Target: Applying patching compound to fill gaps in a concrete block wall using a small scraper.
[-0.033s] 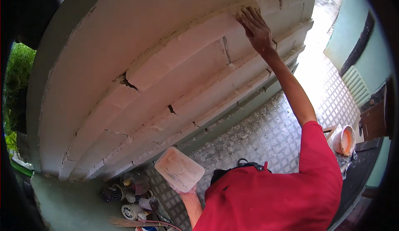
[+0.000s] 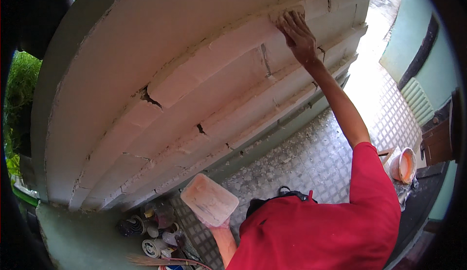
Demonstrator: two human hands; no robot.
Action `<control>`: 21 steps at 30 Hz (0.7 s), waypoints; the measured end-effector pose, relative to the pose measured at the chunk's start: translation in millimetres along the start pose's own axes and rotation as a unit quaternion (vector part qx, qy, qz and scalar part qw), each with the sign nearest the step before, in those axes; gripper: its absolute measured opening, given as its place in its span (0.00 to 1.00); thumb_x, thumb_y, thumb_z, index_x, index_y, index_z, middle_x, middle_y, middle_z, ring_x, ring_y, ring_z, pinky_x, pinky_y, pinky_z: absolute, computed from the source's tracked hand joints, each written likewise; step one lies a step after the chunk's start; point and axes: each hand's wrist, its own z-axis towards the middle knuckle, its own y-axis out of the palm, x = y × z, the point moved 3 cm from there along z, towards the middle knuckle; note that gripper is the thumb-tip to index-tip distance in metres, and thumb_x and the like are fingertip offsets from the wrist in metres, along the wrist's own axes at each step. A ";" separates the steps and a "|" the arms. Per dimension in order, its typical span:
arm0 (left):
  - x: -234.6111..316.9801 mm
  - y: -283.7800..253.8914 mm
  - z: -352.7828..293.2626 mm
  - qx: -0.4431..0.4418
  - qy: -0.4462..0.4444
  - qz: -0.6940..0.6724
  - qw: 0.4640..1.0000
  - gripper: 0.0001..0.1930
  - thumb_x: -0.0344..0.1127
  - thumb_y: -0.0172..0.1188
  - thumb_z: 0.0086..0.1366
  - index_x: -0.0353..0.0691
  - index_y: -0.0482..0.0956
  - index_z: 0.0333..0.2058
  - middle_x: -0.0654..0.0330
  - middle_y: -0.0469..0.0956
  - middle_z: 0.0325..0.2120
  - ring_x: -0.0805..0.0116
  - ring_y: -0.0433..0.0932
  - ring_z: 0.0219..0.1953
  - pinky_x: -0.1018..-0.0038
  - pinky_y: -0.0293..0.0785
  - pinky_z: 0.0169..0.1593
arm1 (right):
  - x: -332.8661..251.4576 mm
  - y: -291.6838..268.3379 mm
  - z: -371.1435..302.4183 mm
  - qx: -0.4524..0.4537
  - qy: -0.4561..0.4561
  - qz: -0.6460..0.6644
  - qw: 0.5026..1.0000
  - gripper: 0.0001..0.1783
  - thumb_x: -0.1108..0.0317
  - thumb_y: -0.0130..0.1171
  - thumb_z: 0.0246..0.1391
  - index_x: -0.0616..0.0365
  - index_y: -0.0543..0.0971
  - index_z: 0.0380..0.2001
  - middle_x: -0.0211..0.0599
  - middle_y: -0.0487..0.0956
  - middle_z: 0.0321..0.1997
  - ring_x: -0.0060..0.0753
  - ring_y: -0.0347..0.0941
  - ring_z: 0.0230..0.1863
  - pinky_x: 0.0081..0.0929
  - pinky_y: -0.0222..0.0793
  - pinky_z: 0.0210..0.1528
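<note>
My left hand [image 2: 214, 221] holds a shallow rectangular plastic tub [image 2: 210, 199] from below, low in front of the wall. The tub is whitish, with a pinkish smear inside; most of the fingers are hidden beneath it. My right arm reaches up to the stepped, plastered wall [image 2: 214, 56]. There my right hand [image 2: 297, 34] presses a pale flat piece [image 2: 276, 15] against the upper ledge, its fingers bent over it. The piece's exact kind is hard to make out. Pale dust or paste coats the fingers. Dark cracks [image 2: 150, 97] break the ledges.
At lower left, several tubs and cups [image 2: 153, 247] stand beside a broom [image 2: 146, 260]. A bucket with orange inside [image 2: 404, 165] stands at the right. Pale debris is scattered on the patterned tile floor [image 2: 292, 158]. Green plants [image 2: 22, 90] show at the left edge.
My right hand has shifted very slightly to the left along the ledge, with the pale piece beneath it. The tub in my left hand is nearly still.
</note>
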 end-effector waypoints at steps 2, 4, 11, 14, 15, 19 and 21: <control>5.5 -14.7 -3.1 0.028 0.056 0.101 0.993 0.31 0.59 0.38 0.68 0.54 0.54 0.66 0.59 0.60 0.64 0.52 0.61 0.64 0.45 0.58 0.63 | -0.7 9.9 -10.8 0.010 -0.014 -0.005 1.000 0.26 0.77 0.63 0.43 0.54 0.77 0.51 0.41 0.75 0.58 0.50 0.67 0.62 0.48 0.63 0.64; 6.9 -13.8 -3.6 0.004 0.045 0.114 0.992 0.31 0.59 0.38 0.68 0.54 0.55 0.66 0.59 0.61 0.64 0.52 0.61 0.64 0.45 0.57 0.64 | -2.4 11.9 -14.4 0.005 -0.008 -0.001 1.000 0.26 0.76 0.63 0.43 0.54 0.77 0.51 0.41 0.74 0.58 0.50 0.67 0.62 0.47 0.63 0.65; 7.2 -29.6 12.8 -0.024 0.151 0.643 0.750 0.30 0.59 0.39 0.68 0.54 0.62 0.63 0.59 0.65 0.62 0.50 0.62 0.63 0.44 0.58 0.63 | -5.5 -15.6 -36.6 -0.083 0.017 0.041 0.996 0.26 0.79 0.59 0.48 0.51 0.76 0.53 0.41 0.72 0.60 0.47 0.64 0.64 0.42 0.60 0.67; -14.0 31.8 4.9 0.115 -0.045 -0.069 0.990 0.29 0.60 0.40 0.67 0.54 0.64 0.62 0.59 0.67 0.60 0.49 0.65 0.62 0.43 0.60 0.62 | -6.5 -37.8 -41.8 -0.098 0.126 0.122 0.980 0.22 0.79 0.56 0.52 0.52 0.78 0.52 0.44 0.78 0.53 0.47 0.73 0.56 0.33 0.68 0.59; -12.7 26.7 3.0 0.114 -0.044 -0.069 0.990 0.29 0.60 0.40 0.67 0.54 0.64 0.62 0.59 0.67 0.60 0.49 0.65 0.62 0.43 0.60 0.62 | -8.7 -42.1 -34.4 -0.097 0.126 0.123 0.980 0.22 0.79 0.56 0.52 0.52 0.78 0.52 0.44 0.78 0.53 0.47 0.73 0.56 0.33 0.68 0.59; -14.7 7.8 1.6 0.063 -0.039 -0.009 0.997 0.30 0.60 0.42 0.66 0.53 0.64 0.62 0.58 0.69 0.59 0.49 0.66 0.60 0.44 0.62 0.61 | 34.9 -39.2 -13.4 -0.059 0.357 0.149 0.920 0.14 0.70 0.56 0.52 0.58 0.81 0.41 0.48 0.82 0.34 0.37 0.76 0.30 0.31 0.71 0.39; -16.2 5.7 1.2 0.062 -0.026 0.017 0.998 0.31 0.60 0.43 0.65 0.53 0.64 0.62 0.58 0.68 0.59 0.49 0.67 0.60 0.44 0.62 0.61 | 55.7 -31.5 -3.2 -0.030 0.389 0.180 0.903 0.13 0.66 0.56 0.51 0.61 0.82 0.36 0.48 0.81 0.27 0.33 0.71 0.22 0.32 0.69 0.32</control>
